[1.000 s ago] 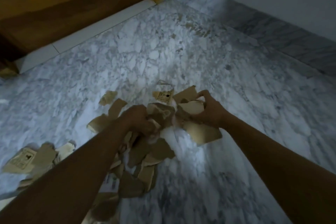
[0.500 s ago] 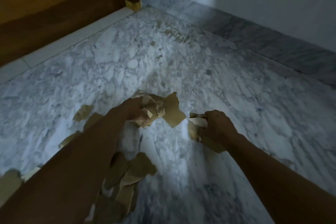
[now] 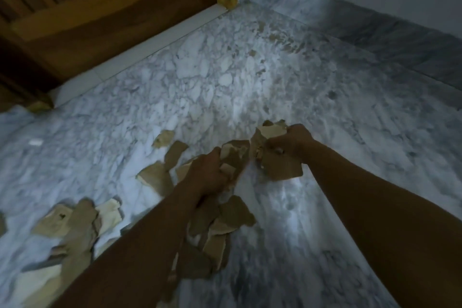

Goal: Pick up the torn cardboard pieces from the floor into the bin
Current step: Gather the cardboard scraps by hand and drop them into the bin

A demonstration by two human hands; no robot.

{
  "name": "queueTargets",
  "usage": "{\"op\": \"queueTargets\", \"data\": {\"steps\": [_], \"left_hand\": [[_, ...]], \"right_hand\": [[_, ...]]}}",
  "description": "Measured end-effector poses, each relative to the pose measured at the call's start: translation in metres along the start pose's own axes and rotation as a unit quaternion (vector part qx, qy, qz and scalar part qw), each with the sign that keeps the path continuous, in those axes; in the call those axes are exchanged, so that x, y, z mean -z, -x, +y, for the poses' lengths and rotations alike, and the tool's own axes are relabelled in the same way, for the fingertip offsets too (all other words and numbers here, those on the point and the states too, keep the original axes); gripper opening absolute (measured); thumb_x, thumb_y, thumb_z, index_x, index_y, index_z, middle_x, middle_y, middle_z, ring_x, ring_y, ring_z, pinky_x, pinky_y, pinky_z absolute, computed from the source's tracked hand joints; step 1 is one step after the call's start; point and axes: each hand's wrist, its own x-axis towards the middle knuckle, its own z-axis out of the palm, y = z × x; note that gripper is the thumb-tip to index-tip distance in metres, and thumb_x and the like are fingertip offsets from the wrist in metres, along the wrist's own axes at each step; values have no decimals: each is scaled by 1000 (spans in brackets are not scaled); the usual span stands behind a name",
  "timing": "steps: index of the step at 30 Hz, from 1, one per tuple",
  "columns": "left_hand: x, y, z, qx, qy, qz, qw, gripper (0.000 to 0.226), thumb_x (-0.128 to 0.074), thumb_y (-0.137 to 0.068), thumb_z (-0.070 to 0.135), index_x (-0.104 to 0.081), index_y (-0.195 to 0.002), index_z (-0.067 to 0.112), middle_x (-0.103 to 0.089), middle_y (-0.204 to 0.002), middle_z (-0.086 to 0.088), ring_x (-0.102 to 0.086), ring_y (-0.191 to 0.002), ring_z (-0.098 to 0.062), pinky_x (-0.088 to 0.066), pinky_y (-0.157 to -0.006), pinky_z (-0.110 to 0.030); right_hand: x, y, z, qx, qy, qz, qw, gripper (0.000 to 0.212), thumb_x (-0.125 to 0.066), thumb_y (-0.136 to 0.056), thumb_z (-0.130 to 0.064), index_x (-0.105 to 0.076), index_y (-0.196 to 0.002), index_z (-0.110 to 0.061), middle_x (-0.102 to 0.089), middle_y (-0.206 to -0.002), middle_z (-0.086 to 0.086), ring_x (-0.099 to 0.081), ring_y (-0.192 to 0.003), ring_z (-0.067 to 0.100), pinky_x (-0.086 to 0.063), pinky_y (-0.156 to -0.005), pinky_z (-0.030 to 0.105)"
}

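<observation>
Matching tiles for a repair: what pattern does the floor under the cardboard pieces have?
White-and-grey veined marble floor, best in the head view.

The 2 hands are close together over the white-and-grey marble floor (image 3: 325, 207). The left hand (image 3: 208, 174) grips a crumpled wad of torn brown cardboard pieces (image 3: 233, 155). The right hand (image 3: 293, 142) clutches another bunch, with 1 large flat piece (image 3: 281, 170) hanging below it. More scraps (image 3: 75, 222) lie scattered at left and under the left forearm. A brown slatted wooden door (image 3: 100, 7) stands beyond.
</observation>
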Motion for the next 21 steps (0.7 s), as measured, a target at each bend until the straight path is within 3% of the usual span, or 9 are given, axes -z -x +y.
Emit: {"op": "queueTargets", "data": {"steps": [2, 4, 5, 7, 9, 11, 16, 18, 21], "left_hand": [[8, 9, -18, 33, 27, 5, 999, 65, -58, -66, 52, -65, -113, 7, -68, -106, -11, -64, -97, -28, -54, -79, -37], [12, 13, -28, 62, 56, -26, 996, 45, -73, -75, 33, -66, -107, 2, -67, -98, -9, -63, -88, -23, -51, -64, -31], [12, 16, -32, 71, 71, -43, 994, 43, -76, -77, 27, -64, -110, 2, -66, -99, -8, -63, -89, -22, -50, -64, -30], [6, 18, -35, 69, 91, -66, 991, 53, -77, -74, 30, -62, -116, 2, -66, -101, -10, -65, -93, -25, -54, -69, -35], [4, 20, -34, 62, 77, -75, 992, 55, -77, -72, 37, -64, -113, 3, -70, -98, -13, -68, -89, -26, -59, -73, -43], [14, 13, -35, 46, 80, -61, 994, 57, -77, -66, 45, -68, -108, 7, -72, -94, -11, -70, -84, -23, -60, -71, -46], [85, -18, -63, 117, 68, 20, 991, 77, -80, -47, 55, -69, -106, 6, -72, -96, -12, -71, -82, -22, -62, -71, -38], [106, -32, -84, 151, 42, 33, 987, 97, -71, -33, 64, -67, -109, 5, -70, -100, -14, -70, -88, -27, -61, -75, -40], [104, -73, -142, 182, 39, 52, 981, 105, -74, -30, 68, -63, -118, 11, -68, -109, -11, -68, -95, -27, -59, -78, -39]], "right_hand": [[-27, 1, 1, -2, 116, 42, 992, 66, -75, -77, -44, -56, -127, -7, -58, -127, 13, -53, -121, 31, -44, -104, 47], [-38, 3, 6, -15, 95, 58, 994, 70, -73, -73, -50, -57, -128, -9, -58, -129, 14, -53, -123, 33, -46, -103, 46], [-40, 4, 8, -18, 58, 59, 996, 68, -76, -73, -48, -59, -126, -9, -60, -128, 14, -57, -120, 33, -50, -99, 43], [-41, 8, 14, -22, 20, 70, 997, 72, -82, -72, -48, -59, -127, -9, -62, -126, 15, -60, -116, 34, -52, -95, 43], [-46, 15, 14, -4, 65, 102, 993, 83, -80, -69, -59, -53, -132, -11, -61, -128, 15, -59, -117, 36, -50, -98, 50], [-47, 20, 10, 74, 105, 104, 986, 80, -77, -75, -55, -46, -139, -18, -63, -125, 15, -61, -113, 37, -51, -93, 49], [-45, 27, -12, 262, 221, 73, 937, 98, -68, -88, -48, 2, -155, -42, -67, -115, 10, -67, -87, 29, -51, -66, 35], [-55, 23, -16, 270, 265, 86, 922, 111, -73, -85, -44, 15, -152, -43, -67, -112, 10, -65, -78, 25, -55, -63, 36], [-65, 13, -12, 237, 289, 102, 922, 122, -78, -83, -29, 24, -149, -41, -68, -101, 10, -62, -65, 22, -58, -60, 40]]}}
